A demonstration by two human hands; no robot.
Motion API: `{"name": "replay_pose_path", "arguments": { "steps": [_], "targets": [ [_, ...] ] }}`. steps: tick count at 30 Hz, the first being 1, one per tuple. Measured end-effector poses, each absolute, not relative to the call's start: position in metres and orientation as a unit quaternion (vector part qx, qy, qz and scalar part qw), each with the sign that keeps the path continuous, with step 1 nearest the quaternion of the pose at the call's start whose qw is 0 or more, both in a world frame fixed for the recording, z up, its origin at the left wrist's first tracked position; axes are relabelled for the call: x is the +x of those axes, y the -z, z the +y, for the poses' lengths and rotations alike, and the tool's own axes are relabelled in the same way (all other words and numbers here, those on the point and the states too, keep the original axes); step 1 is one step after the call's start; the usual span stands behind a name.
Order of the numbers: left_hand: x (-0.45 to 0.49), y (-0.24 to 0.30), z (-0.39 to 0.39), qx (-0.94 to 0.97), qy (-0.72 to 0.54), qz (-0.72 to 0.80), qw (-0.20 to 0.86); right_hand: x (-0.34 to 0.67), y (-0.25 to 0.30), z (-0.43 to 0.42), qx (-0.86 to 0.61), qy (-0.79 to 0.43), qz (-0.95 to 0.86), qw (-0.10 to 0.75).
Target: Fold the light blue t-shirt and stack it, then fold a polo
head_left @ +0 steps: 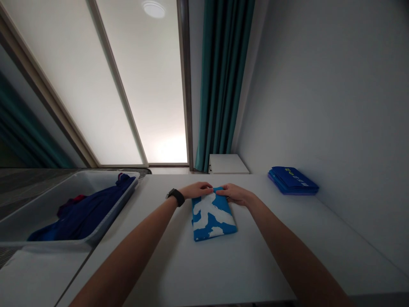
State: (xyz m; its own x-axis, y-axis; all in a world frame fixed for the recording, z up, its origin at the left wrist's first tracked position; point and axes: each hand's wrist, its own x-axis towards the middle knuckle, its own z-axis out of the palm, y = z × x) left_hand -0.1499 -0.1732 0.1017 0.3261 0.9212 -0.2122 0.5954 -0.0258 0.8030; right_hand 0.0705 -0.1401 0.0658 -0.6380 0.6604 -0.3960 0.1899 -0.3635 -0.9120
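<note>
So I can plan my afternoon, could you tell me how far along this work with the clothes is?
Done: a neat stack of folded blue clothes sits by the wall. In hand: the left hand and right hand rest on a folded blue-and-white cloth. Remaining: dark blue clothes lie loose in the plastic tub.
</note>
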Motion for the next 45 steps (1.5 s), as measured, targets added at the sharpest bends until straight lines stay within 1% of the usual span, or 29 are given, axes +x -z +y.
{"name": "replay_pose_path", "arguments": {
  "steps": [3, 5, 9, 14, 20, 29, 32, 36, 40, 45],
  "targets": [
    [-0.153, -0.103, -0.160, 0.637, -0.096, 0.516, 0.565, 0.077, -0.066, -0.144, -0.378, -0.740, -0.529, 0.173],
    [-0.158, -0.102, -0.158, 0.601, -0.068, 0.501, 0.619, 0.081, -0.066, -0.145, -0.381, -0.747, -0.514, 0.179],
    [-0.164, -0.095, -0.163, 0.550, -0.102, 0.491, 0.668, 0.087, -0.067, -0.144, -0.396, -0.765, -0.467, 0.203],
    [-0.150, -0.080, -0.164, 0.504, -0.186, 0.491, 0.686, 0.097, -0.063, -0.139, -0.421, -0.760, -0.434, 0.238],
    [-0.101, -0.070, -0.155, 0.461, -0.246, 0.543, 0.658, 0.129, -0.045, -0.128, -0.476, -0.707, -0.419, 0.313],
    [-0.021, -0.050, -0.133, 0.469, -0.250, 0.465, 0.708, 0.214, -0.039, -0.133, -0.548, -0.645, -0.402, 0.350],
    [-0.001, -0.052, -0.128, 0.485, -0.238, 0.439, 0.718, 0.237, -0.044, -0.147, -0.560, -0.655, -0.384, 0.331],
    [0.017, -0.069, -0.131, 0.516, -0.201, 0.412, 0.724, 0.256, -0.054, -0.175, -0.569, -0.667, -0.366, 0.313],
    [0.028, -0.078, -0.136, 0.543, -0.185, 0.378, 0.726, 0.263, -0.066, -0.197, -0.608, -0.620, -0.350, 0.350],
    [0.035, -0.081, -0.136, 0.548, -0.200, 0.354, 0.731, 0.265, -0.082, -0.205, -0.629, -0.569, -0.350, 0.397]
  ]
}}
